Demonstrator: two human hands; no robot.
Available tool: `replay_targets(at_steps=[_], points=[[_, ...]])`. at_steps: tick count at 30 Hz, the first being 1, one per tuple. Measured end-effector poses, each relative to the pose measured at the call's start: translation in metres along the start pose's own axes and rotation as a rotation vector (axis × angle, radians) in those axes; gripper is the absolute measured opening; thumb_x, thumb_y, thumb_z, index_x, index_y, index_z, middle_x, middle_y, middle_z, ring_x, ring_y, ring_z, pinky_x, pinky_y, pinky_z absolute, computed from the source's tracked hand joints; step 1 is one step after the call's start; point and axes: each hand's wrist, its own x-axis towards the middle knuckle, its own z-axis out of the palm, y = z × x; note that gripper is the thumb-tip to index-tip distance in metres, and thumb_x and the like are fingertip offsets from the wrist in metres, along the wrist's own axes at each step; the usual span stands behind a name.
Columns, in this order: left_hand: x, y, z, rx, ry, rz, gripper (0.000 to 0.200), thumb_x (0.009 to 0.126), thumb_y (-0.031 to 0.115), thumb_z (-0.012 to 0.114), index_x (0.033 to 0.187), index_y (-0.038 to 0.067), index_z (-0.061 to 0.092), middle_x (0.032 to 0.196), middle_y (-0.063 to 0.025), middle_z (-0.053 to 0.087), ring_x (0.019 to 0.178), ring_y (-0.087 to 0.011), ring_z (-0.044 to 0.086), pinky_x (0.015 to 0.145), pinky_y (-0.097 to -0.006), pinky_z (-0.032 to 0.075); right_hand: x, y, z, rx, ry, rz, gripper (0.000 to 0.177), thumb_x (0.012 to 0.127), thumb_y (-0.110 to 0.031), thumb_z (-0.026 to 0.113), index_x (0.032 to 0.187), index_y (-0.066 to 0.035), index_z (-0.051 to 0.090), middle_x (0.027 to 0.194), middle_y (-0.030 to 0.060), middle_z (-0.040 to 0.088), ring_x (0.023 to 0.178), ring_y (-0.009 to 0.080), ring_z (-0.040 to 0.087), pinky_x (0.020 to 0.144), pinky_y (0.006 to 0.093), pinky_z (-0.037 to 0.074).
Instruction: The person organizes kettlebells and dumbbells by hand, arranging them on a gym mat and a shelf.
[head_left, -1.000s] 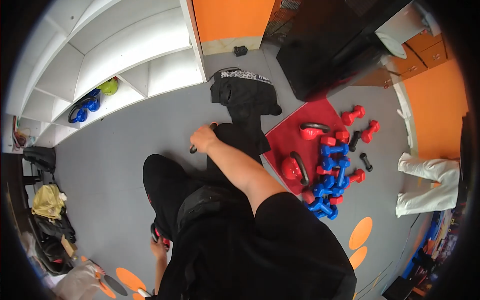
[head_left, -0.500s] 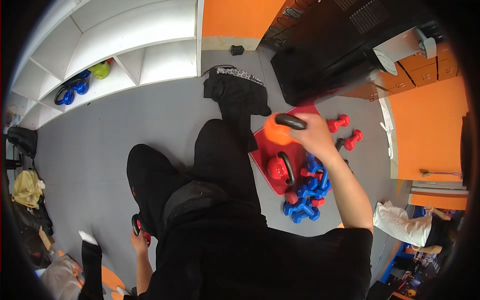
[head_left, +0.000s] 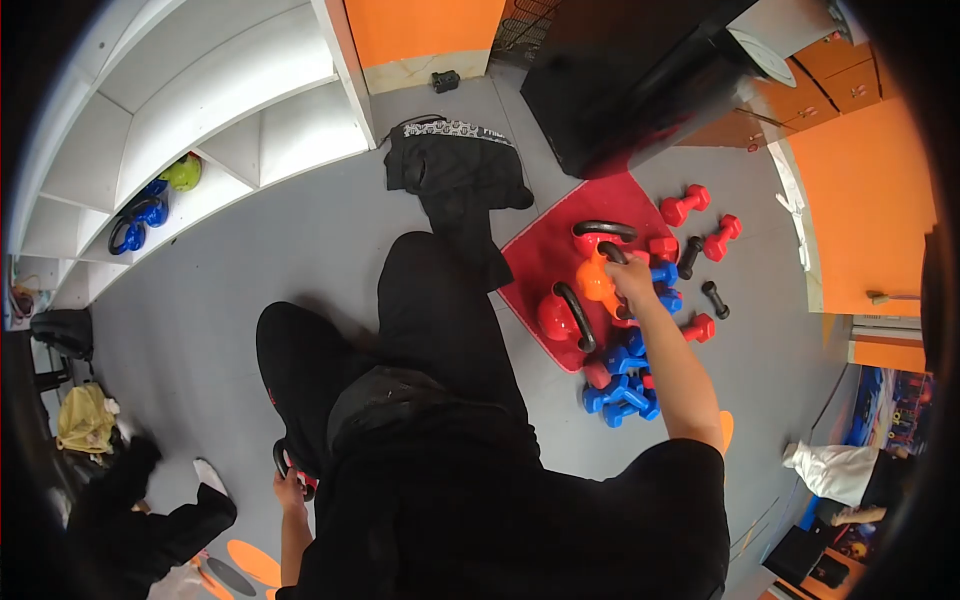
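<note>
- left hand (head_left: 291,490) is low by the hip, grip closed round a small red-and-black weight (head_left: 287,462)
- right hand (head_left: 632,280) reaches out front, grip wrapped tight on the orange kettlebell (head_left: 597,283) handle
- the bell hangs just left of that grip, over the red mat (head_left: 540,250), between two red kettlebells (head_left: 558,318)

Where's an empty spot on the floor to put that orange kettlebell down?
The grey floor is bare between the white shelf and the black clothes. The red mat has a bare corner by those clothes. It is crowded beside the right hand and its orange kettlebell: red kettlebells and blue dumbbells sit packed together.
</note>
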Motion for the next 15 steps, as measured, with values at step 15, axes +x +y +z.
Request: replay_targets(at_steps=[15], points=[[-0.007, 0.071, -0.003, 0.031, 0.081, 0.060, 0.018, 0.085, 0.022, 0.064, 0.078, 0.007, 0.055, 0.058, -0.0012, 0.049, 0.043, -0.0134, 0.047, 0.040, -0.0322, 0.036, 0.032, 0.094, 0.029, -0.306, 0.414, -0.223, 0.053, 0.079, -0.022, 0.080, 0.124, -0.002, 0.058, 0.102, 0.0157, 0.065, 0.095, 0.0270, 0.065, 0.078, 0.0421, 0.052]])
